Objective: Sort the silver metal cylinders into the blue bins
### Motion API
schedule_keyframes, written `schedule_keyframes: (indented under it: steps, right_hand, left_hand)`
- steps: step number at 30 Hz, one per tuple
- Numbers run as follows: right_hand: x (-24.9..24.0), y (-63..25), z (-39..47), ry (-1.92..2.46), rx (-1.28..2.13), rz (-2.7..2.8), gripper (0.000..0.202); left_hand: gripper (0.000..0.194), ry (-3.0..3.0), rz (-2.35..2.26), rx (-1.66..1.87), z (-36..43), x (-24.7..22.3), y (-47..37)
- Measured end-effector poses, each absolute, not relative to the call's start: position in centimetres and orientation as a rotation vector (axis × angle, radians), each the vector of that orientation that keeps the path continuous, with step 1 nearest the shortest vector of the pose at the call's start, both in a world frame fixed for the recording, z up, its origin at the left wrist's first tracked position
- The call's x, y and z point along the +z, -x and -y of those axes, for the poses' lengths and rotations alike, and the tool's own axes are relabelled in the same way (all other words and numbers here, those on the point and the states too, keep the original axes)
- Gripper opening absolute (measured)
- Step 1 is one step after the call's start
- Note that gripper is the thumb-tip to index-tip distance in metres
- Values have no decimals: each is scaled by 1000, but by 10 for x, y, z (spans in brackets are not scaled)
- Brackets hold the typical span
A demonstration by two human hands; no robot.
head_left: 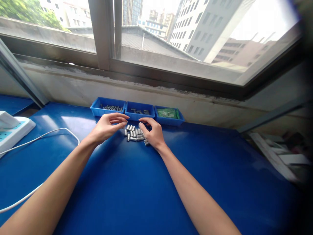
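A loose cluster of small silver metal cylinders (133,133) with dark ends lies on the blue tabletop between my hands. My left hand (110,126) hovers at the cluster's left, its fingers stretched out and the thumb a little apart, with nothing visible in them. On the other side, my right hand (153,133) is curved over the right edge of the cluster and hides some pieces. Its thumb and index finger are bent with a gap between them; a tiny thing at the thumb tip is too small to tell.
Behind the hands stand three blue bins: the left bin (96,112) with small metal parts, the middle bin (140,116) with a few cylinders, the right bin (171,121) with green-and-white packets. A white power strip (26,125) and white cable (61,129) lie left. A window is behind.
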State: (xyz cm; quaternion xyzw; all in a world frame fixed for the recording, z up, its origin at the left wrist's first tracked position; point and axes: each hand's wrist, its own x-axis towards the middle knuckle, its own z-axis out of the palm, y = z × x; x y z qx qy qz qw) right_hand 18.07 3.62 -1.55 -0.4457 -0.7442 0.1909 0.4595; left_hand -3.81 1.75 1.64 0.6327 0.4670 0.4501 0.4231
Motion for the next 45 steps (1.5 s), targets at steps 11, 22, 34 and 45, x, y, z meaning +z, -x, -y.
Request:
schedule_keyframes:
  steps: [11, 22, 34, 45]
  right_hand:
    - [-4, -158, -32, 859, 706, 1819, 24]
    - [-8, -161, -46, 854, 1016, 1563, 27]
    - [-8, -177, -74, 1128, 432, 1435, 18]
    - [-1, -170, -52, 1051, 430, 1644, 19]
  left_hand:
    - [52, -987, -1040, 1319, -17, 5, 16]
    - [43, -1234, -1116, 1356, -15, 4, 8]
    - [42, -2405, -1295, 739, -12, 0, 23]
    - [26, -2285, -1423, 800, -18, 1, 29]
